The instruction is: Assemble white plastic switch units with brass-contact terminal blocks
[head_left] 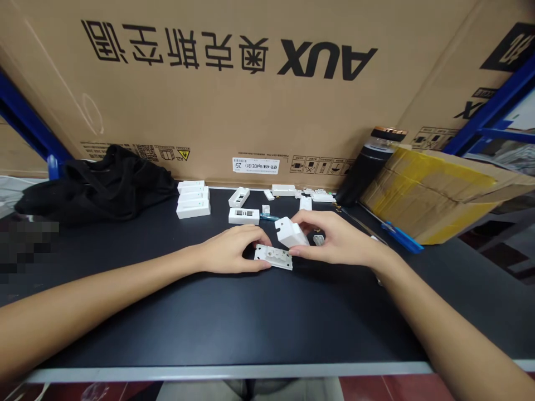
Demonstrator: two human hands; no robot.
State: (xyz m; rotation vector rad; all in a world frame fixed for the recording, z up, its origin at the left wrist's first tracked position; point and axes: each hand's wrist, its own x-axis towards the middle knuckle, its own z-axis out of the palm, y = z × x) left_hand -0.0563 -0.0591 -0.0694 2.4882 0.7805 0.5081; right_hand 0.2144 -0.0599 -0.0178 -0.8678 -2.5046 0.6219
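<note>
My left hand (236,250) grips the left end of a flat white plate (273,256) between thumb and fingers, low over the black table. In my right hand (328,236) is a white housing (288,233), pinched between thumb and fingers and tilted just above the plate's right end. A small clear-white part (319,240) lies beside my right hand's fingers. Behind the hands are a white case with dark slots (243,216), a second open case (239,197) and a teal pen-like tool (270,217), partly hidden by the housing.
Stacked white boxes (193,201) stand at the left, near a black cloth (100,184). More white parts (283,190) lie along the back. At the right are a black bottle (363,167), a taped carton (426,192) and a blue tool (402,237). A large cardboard box (234,111) walls the back.
</note>
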